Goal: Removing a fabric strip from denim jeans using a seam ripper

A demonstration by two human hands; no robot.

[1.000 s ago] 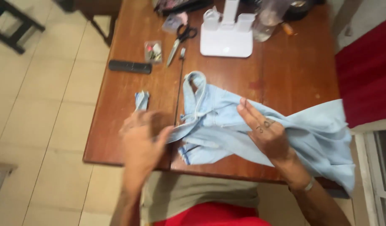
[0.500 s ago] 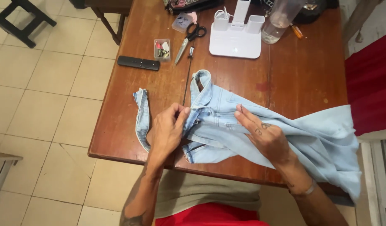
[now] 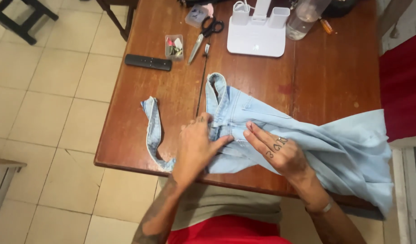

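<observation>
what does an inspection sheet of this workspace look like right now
surface: brown wooden table, worn.
job's things: light blue jeans spread flat; loose denim strip at left.
clutter: scissors, black remote, small clear box, white stand, glass jar.
grippers: left hand and right hand pressing the jeans, fingers flat.
cables: thin dark cord lying on the table.
surroundings: tiled floor, red fabric at right.
</observation>
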